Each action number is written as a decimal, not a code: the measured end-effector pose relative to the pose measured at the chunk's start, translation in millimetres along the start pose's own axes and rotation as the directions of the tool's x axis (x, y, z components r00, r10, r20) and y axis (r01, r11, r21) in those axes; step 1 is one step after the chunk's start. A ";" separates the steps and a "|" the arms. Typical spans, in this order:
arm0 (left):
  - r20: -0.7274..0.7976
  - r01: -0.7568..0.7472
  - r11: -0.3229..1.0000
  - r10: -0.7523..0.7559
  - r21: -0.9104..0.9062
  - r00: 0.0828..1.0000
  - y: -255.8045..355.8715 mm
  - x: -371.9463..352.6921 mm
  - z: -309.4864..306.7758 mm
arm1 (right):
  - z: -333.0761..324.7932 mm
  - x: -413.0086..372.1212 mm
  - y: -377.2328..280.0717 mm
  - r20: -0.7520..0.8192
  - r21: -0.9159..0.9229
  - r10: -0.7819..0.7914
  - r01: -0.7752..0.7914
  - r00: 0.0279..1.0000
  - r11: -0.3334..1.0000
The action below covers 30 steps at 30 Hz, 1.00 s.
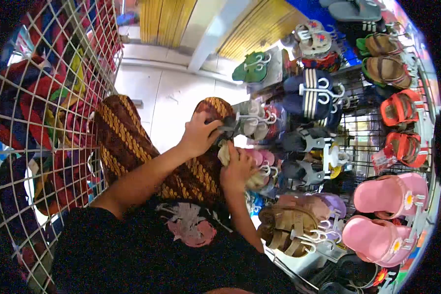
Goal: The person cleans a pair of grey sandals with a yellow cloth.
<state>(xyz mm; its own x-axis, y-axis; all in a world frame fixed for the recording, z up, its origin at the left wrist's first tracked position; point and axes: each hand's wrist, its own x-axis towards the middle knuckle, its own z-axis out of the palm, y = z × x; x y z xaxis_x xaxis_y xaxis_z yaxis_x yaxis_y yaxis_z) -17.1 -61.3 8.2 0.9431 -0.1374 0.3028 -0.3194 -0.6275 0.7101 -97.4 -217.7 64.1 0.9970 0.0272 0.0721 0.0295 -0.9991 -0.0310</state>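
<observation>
My left hand is closed around a dark sandal at the edge of the shoe rack. Just below it, my right hand grips a cream-coloured cloth, its fingers pointing up towards the sandal. Fingers and blur partly cover both the sandal and the cloth. Grey sandals on a white hanger are right beside the dark one. A pair of pink sandals hangs behind my right hand.
On the right, a black wire rack carries several pairs of sandals on white hangers, including pink clogs and red sandals. A wire-mesh cage of colourful items stands close on my left. White floor tiles lie ahead.
</observation>
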 end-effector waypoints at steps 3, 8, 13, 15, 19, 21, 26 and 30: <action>-0.058 0.081 0.978 -0.094 -0.191 0.994 -44.1 4.4 7.6 | 31.9 -8.3 1.1 -0.115 -0.026 -0.062 0.060 0.991 0.998; 0.230 0.466 0.181 -0.683 -0.866 0.693 -36.5 42.4 -93.8 | 33.1 -8.7 7.2 -0.193 0.188 0.010 0.027 0.981 0.982; 0.120 0.366 0.269 -0.638 -0.891 0.761 -51.2 69.4 -175.2 | 34.2 -13.0 19.2 -0.292 0.284 0.001 0.086 0.957 0.955; 0.160 0.301 0.140 -0.601 -0.943 0.783 -46.0 72.6 -192.4 | 34.9 -6.7 17.0 -0.307 0.301 0.045 0.052 0.951 0.952; 0.314 0.153 -0.361 -0.445 -0.920 0.838 -129.7 75.9 -151.8 | 27.9 -11.4 11.5 -0.281 0.213 0.053 0.008 0.958 0.977; 0.337 0.146 -0.440 -0.397 -0.886 0.854 -136.7 68.6 -143.8 | 26.4 -8.4 5.6 -0.210 0.202 0.129 -0.086 0.969 0.976; 0.410 0.076 -0.623 -0.415 -0.779 0.812 -162.3 68.7 -125.6 | 14.4 -5.6 -0.4 -0.151 0.142 0.146 -0.125 0.978 0.982; 0.328 0.035 -0.702 -0.287 -0.711 0.900 -169.9 67.2 -106.3 | 20.7 3.2 -0.8 -0.123 0.166 0.142 -0.121 0.982 0.979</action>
<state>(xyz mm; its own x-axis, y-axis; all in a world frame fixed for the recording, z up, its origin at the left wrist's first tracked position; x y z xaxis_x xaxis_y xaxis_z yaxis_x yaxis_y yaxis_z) 90.6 117.5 -24.6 0.9708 -0.1948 -0.1400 0.1917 0.9808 -0.0358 -92.8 -216.2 43.6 0.9747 -0.1189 0.1891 -0.0794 -0.9757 -0.2043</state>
